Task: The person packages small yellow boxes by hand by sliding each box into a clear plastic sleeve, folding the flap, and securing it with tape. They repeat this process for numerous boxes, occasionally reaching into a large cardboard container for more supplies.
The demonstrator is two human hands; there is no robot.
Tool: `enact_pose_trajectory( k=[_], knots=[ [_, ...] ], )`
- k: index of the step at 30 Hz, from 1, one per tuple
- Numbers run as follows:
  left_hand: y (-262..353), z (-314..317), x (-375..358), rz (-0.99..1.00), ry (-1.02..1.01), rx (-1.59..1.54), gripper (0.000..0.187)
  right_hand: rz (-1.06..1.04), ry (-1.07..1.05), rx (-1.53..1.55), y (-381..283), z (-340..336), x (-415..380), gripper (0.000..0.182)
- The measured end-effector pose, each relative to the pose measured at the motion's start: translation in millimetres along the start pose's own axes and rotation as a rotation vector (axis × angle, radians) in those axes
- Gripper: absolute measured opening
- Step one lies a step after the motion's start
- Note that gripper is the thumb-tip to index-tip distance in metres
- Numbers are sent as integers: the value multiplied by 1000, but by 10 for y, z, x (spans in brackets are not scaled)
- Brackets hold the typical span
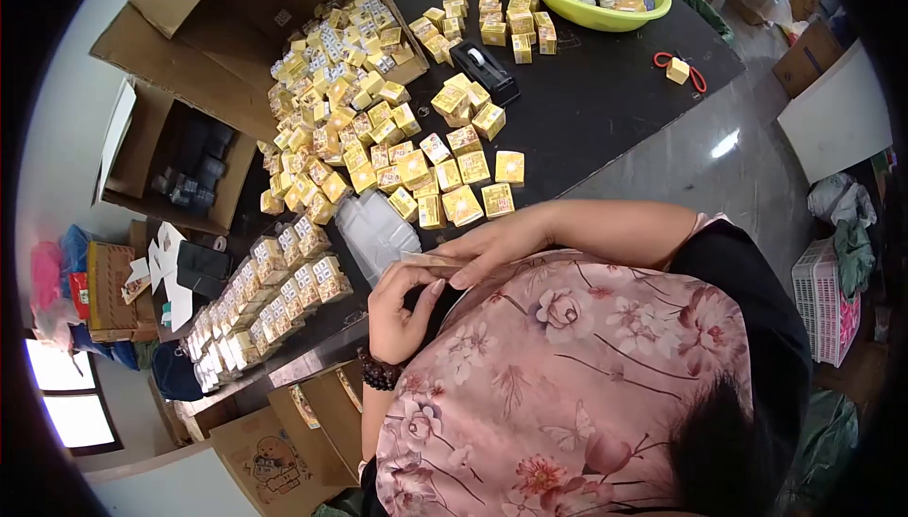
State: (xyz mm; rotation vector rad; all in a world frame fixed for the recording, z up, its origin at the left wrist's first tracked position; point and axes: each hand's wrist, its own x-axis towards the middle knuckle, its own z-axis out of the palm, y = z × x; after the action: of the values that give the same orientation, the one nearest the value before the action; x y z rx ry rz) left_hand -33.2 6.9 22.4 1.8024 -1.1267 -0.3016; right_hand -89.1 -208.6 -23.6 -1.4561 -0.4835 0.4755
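Note:
My left hand (402,304), with a dark beaded bracelet at the wrist, is held close to my chest with its fingers curled. My right hand (501,241) meets it from the right, thumb bent down and fingers closed over a thin, pale brown edge. What lies between the two hands is mostly hidden. Just beyond them is a clear plastic tray (376,233) on the black table (605,105). Small yellow printed boxes (413,167) lie in a loose heap behind the tray, the closest ones near my right hand.
A big open carton (218,35) spills more small boxes. Boxes in rows (270,280) line the left edge. Further back are a black tape dispenser (485,70) and a yellow-green basin (596,11) of cards. Red-handled scissors (698,79) lie at the right.

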Motion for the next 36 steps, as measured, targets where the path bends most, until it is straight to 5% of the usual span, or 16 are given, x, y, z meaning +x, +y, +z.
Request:
enact_pose_trajectory(
  k=[2,4,6,9,11,13,14,15,19,21,23,27,33,35,36],
  knots=[
    [128,-46,55,48,-32,-17,9,212,-252,499,9,-144,-5,60],
    [178,-93,100,133,-143,19,7,190,-212,376,-16,-160,32,52],
    [132,-73,89,78,-168,50,7,164,-58,-56,-270,-114,29,43],
    [62,-35,54,-16,-200,24,6,226,-65,-199,-428,-166,-69,49],
    [-48,-3,-56,-62,-205,-36,7,88,58,-216,-241,-398,-220,43],
    [-232,55,-175,-334,-231,-578,15,128,544,-798,-28,-608,-483,49],
    [-227,88,-180,-337,-227,-583,15,119,734,-1172,197,-691,-598,51],
    [-218,133,-166,-357,-329,-628,21,123,731,-1172,404,-785,-678,51],
    [-123,116,-149,-508,-345,-807,36,247,612,-1039,545,-890,-836,66],
    [-123,110,-149,-574,-279,-878,41,33,836,-494,262,-724,-836,65],
    [-183,109,-74,-337,10,-629,53,-160,751,-215,-17,-477,-742,69],
    [-57,206,267,-112,40,-459,105,-284,474,31,-326,-123,-513,68],
    [28,246,416,22,244,-277,111,-406,383,301,-367,25,-285,67],
    [32,246,393,10,252,-212,110,-305,266,789,-521,123,-287,64],
    [33,246,380,-1,255,-150,110,-304,265,790,-506,131,-267,64]
  ],
)
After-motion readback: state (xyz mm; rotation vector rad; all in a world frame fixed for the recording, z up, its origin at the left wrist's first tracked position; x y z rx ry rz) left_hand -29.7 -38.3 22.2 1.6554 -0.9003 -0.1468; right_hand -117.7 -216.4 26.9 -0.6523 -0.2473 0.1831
